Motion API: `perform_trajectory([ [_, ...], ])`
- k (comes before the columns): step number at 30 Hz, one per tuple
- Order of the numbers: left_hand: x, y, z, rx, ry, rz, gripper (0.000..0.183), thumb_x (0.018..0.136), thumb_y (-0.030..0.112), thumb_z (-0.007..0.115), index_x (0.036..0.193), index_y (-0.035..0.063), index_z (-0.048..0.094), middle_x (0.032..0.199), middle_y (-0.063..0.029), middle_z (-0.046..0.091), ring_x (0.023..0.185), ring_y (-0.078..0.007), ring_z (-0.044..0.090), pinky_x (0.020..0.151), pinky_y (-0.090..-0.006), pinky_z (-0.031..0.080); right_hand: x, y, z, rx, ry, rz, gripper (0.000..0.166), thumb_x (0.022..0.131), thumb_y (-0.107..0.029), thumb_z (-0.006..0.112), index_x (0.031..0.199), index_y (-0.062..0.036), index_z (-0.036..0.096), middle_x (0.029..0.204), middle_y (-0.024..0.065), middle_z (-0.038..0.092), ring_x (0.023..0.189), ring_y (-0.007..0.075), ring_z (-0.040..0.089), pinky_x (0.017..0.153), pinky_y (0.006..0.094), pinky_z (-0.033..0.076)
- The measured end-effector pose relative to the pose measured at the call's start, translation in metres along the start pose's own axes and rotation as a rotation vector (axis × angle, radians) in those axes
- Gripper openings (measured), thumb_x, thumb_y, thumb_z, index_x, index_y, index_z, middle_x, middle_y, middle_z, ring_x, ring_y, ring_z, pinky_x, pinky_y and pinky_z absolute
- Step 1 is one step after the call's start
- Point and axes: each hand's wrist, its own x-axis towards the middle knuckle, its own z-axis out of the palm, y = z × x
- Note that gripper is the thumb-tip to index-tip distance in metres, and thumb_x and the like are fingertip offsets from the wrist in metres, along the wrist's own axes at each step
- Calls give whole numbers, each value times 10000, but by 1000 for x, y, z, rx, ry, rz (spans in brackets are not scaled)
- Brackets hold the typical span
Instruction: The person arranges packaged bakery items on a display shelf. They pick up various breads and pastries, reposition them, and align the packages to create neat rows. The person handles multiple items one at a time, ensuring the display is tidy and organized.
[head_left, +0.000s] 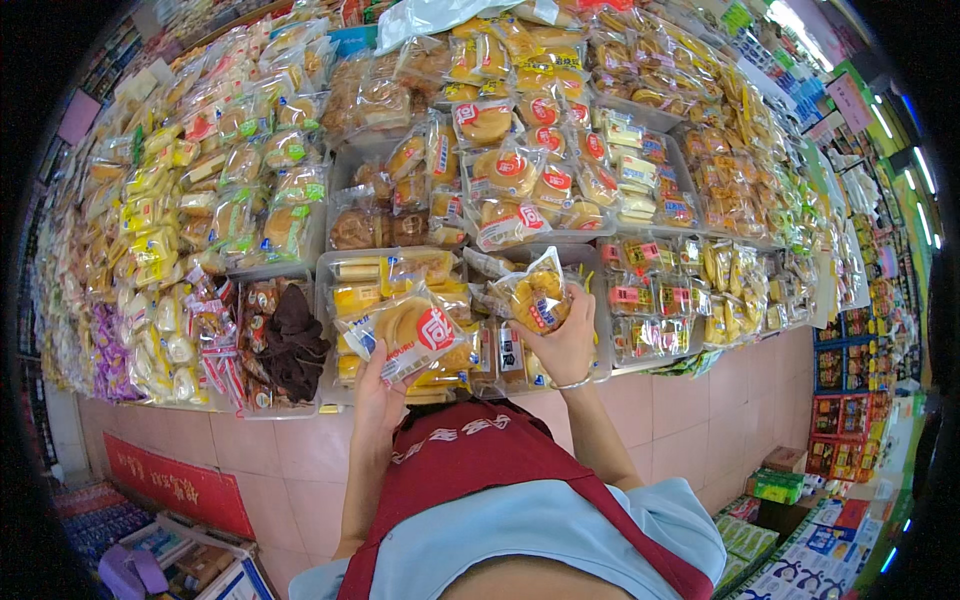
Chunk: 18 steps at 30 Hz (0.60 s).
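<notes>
My left hand (381, 379) grips a clear-wrapped round bun (409, 330) with a red and white print, held over a plastic bin (324, 300) of packaged cakes. To its right, my right hand (562, 330) holds a clear packet of golden-brown pastry (537, 298) by its right side, above the same bin's right part. Below the hands lie yellow wrapped cakes (358, 298) and dark-labelled packets (511, 356). Behind them is a heap of similar round buns (510, 171) with red prints.
A dark brown cloth (294, 334) lies on packets in the bin at left. Packed trays of wrapped rolls (651, 296) stand at right. The display's front edge borders a tiled floor (300, 457) with a red mat (176, 484). Stocked shelves (847, 382) line the right side.
</notes>
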Motion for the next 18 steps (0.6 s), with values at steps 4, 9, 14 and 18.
perform_trajectory([
  [4,-1,0,1,5,1,0,411,996,325,431,1279,30,472,1188,-156,609,1047,-298,627,869,-435,540,0,5,3,42,37,12,845,560,-262,903,1194,41,434,1091,183,495,1000,324,524,874,383,443],
  [9,-5,4,9,-71,10,0,256,942,213,579,1152,72,541,1026,-79,659,946,-245,664,775,-427,567,-3,28,10,94,53,110,857,571,-279,898,1204,57,428,1116,197,501,1027,328,520,892,386,432],
  [14,-7,3,11,-54,38,41,251,923,190,615,1144,85,559,1027,-62,662,904,-195,666,769,-398,567,-22,93,34,164,90,325,839,644,-304,860,1255,63,417,1173,228,485,1098,343,476,958,404,390],
  [18,-8,5,15,-83,57,42,205,921,195,621,1094,87,593,991,-38,670,880,-161,665,758,-357,561,-39,114,36,-328,-82,126,735,741,-312,786,1261,59,422,1213,231,470,1158,396,390,1016,508,277],
])
